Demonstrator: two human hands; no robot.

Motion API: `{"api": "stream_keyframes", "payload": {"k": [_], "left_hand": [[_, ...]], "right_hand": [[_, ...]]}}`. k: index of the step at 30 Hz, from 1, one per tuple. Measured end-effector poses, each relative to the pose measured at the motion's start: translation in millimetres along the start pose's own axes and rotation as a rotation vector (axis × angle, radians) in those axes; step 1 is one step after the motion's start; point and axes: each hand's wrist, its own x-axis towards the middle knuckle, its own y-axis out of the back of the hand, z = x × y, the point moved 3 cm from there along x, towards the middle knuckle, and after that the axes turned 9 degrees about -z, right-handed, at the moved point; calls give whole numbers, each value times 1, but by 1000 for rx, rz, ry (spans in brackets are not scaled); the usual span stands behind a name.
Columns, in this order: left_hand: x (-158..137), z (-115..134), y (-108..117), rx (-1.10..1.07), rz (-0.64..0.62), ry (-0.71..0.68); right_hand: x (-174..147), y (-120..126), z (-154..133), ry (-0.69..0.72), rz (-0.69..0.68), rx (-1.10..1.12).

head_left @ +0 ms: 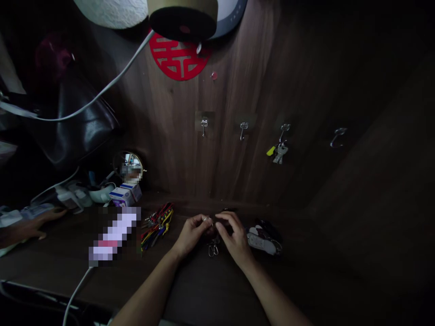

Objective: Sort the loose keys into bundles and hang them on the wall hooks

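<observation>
My left hand [194, 230] pinches a small shiny metal ring [208, 220] between thumb and forefinger. Just to its right, my right hand [235, 236] is curved, with thumb and forefinger apart and nothing visible between them. Two metal snap clips [213, 250] lie on the dark desktop below and between my hands; what they are attached to is too dark to make out. Right of my right hand lies a grey remote control [261, 243] among dark items. A bundle of colourful cords [158, 226] lies left of my left hand.
Several metal hooks [244, 130] line the wooden back panel; keys [280, 153] with a yellow tag hang from one. A blurred-out lit device [113, 237] with a white cable, small boxes [125, 194] and a round mirror [131, 166] stand left. Another person's hand [32, 230] reaches in at far left.
</observation>
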Motion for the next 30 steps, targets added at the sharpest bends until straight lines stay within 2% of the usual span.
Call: {"api": "stream_keyframes", "payload": {"k": [3,7,13,18,24,30], "left_hand": [[0,-1,0,52,3,-5],[1,-4,0,148,-9,-12],[1,-3,-3,152,-17,13],[0,-1,2,163,87,32],[0,-3,8,348,154,6],[1,-11,11,408,140,30]], "right_hand": [[-1,-1,-6,86,-8,-48],[1,0,-9,91,18,-59],[3,5,-8,2,44,59],[4,12,2,-147,99,284],[11,36,13,-316,359,615],[29,88,13,-368,648,779]]}}
